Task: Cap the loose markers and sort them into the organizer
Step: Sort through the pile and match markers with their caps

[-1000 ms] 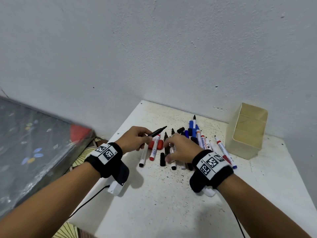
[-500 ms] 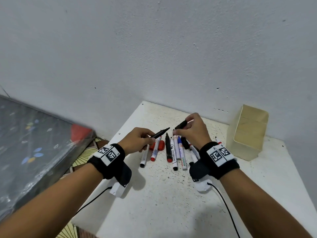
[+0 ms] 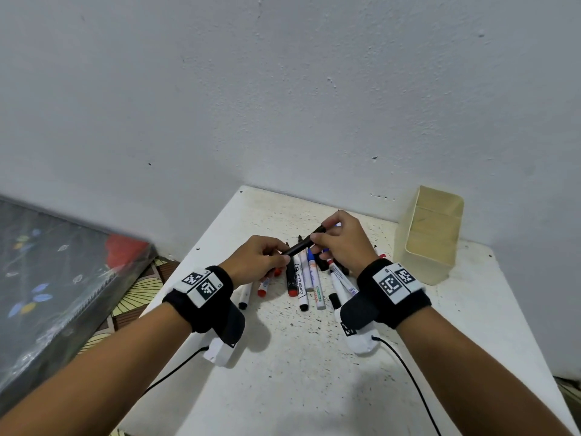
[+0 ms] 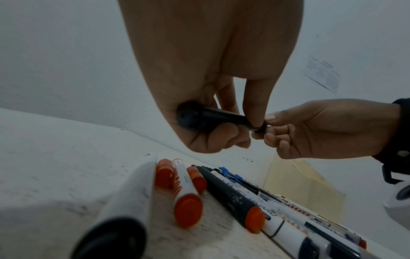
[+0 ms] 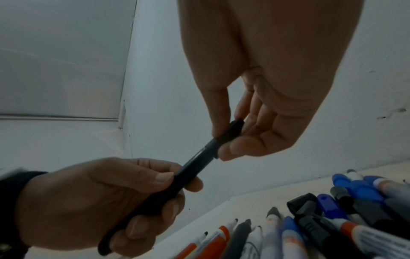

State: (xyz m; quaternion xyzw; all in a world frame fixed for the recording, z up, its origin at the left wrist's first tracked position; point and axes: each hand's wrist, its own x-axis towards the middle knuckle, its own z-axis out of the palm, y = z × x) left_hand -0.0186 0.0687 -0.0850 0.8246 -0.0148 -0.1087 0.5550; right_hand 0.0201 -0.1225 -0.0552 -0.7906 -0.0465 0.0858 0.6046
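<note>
Your left hand [image 3: 256,261] has the black marker [image 3: 300,245] wrapped in curled fingers w/ the thumb on top, tail end buried in the palm. Your right hand [image 3: 341,243] pinches the cap [image 5: 230,132] btwn thumb and fingertips, and it's on the marker's nose. Both are held up off the table [image 3: 298,372], above the pile of markers [image 3: 306,278]. I can't tell from these views whether the cap is fully seated; the right wrist view shows a band of lighter barrel just below it, so prob. not home yet.

To finish well:
- Keep cap and barrel on one line. Any angle and the cap rim will likely bind or scrape the tip.
- Push straight along the axis, hands toward each other. Brace the tail against your left palm so it can't slide back.
- Pinch low on the cap, near its mouth, for better control; don't squeeze so hard it goes oval.
- Expect a click or a firm stop. No stop = not sealed; push again.

Next, the organizer [image 3: 429,237] stands at the far right of the table by the wall, well apart from your hands, w/ dividers visible and nothing seen inside. Decide which compartment takes black before you reach over.

Watch your wrists: the pile sits right under them, incl. loose caps and open tips, so lift clear rather than drag across.
</note>
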